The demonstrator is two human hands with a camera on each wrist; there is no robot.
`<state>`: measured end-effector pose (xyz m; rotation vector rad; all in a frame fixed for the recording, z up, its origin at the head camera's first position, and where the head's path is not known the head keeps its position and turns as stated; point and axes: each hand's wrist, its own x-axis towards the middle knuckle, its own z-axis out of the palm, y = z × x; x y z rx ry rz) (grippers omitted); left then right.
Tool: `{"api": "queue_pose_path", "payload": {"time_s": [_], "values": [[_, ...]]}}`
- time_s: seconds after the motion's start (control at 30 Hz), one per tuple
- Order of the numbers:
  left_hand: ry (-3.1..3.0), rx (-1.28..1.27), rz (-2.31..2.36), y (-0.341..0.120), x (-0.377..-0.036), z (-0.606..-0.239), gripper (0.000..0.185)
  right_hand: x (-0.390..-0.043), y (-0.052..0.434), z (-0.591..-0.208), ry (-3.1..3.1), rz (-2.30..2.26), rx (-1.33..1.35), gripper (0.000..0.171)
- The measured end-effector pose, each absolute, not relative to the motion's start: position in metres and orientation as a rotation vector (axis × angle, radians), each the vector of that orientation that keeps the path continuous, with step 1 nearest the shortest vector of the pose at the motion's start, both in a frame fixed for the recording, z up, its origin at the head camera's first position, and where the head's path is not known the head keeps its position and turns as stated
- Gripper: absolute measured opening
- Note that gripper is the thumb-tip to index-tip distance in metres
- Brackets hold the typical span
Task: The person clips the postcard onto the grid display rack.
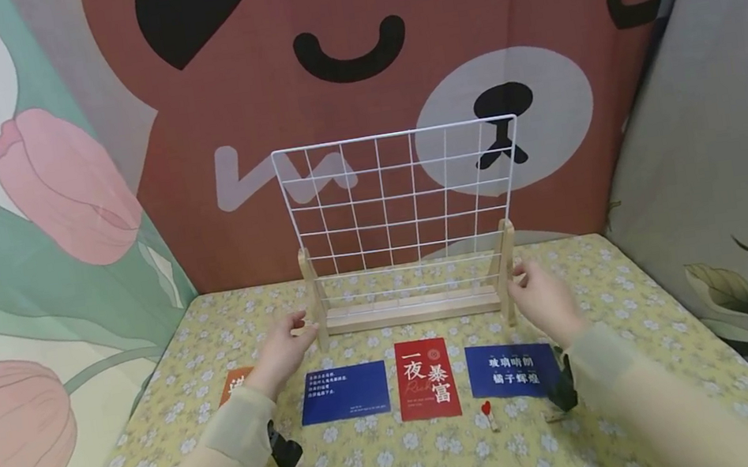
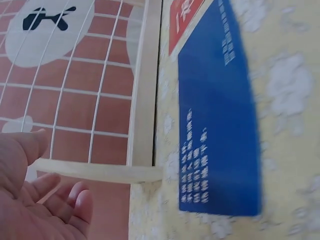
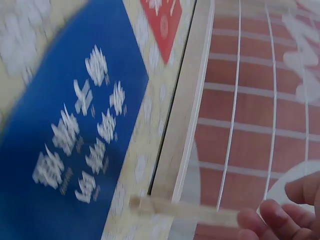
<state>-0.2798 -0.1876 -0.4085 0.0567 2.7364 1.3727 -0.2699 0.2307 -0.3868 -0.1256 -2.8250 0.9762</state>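
**Two hands at the feet of a wire grid stand**

A white wire grid panel (image 1: 400,194) stands upright in a pale wooden base (image 1: 413,309) near the back of the table (image 1: 392,462), which is covered in a yellow flowered cloth. The left hand (image 1: 284,350) sits just beside the stand's left foot; in the left wrist view its fingers (image 2: 70,205) are loosely curled and released, holding nothing, with the foot's crossbar just above them. The right hand (image 1: 539,294) is at the stand's right post. From the head view its fingertips lie against the wood, and the right wrist view shows fingers (image 3: 280,220) at the end of the foot's crossbar, but whether they grip it cannot be told.

In front of the stand lie three cards in a row: a blue card (image 1: 344,392) with small white text on the left, a red card (image 1: 426,379) in the middle, and a second blue card (image 1: 512,370) on the right. An orange card (image 1: 233,382) lies partly under the left forearm. A small wooden clip (image 1: 489,414) with a red heart lies just below the red card.
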Motion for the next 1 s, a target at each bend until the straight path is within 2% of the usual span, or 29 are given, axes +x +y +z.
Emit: {"api": "queue_pose_path", "payload": {"time_s": [0.13, 0.3, 0.63, 1.0], "values": [[2.743, 0.100, 1.307, -0.186, -0.273, -0.416, 0.058, -0.255, 0.218, -0.390, -2.881, 0.952, -0.005, 0.032], [2.789, 0.134, 1.126, -0.187, -0.270, -0.426, 0.048, -0.238, 0.205, -0.396, -2.934, 0.923, 0.080, 0.030], [2.784, 0.121, 0.838, -0.200, -0.273, -0.444, 0.052, -0.219, 0.196, -0.409, -2.997, 0.953, 0.107, 0.027], [2.814, 0.073, 0.608, -0.200, -0.280, -0.453, 0.042, -0.212, 0.195, -0.416, -3.019, 0.939, 0.108, 0.029]]}}
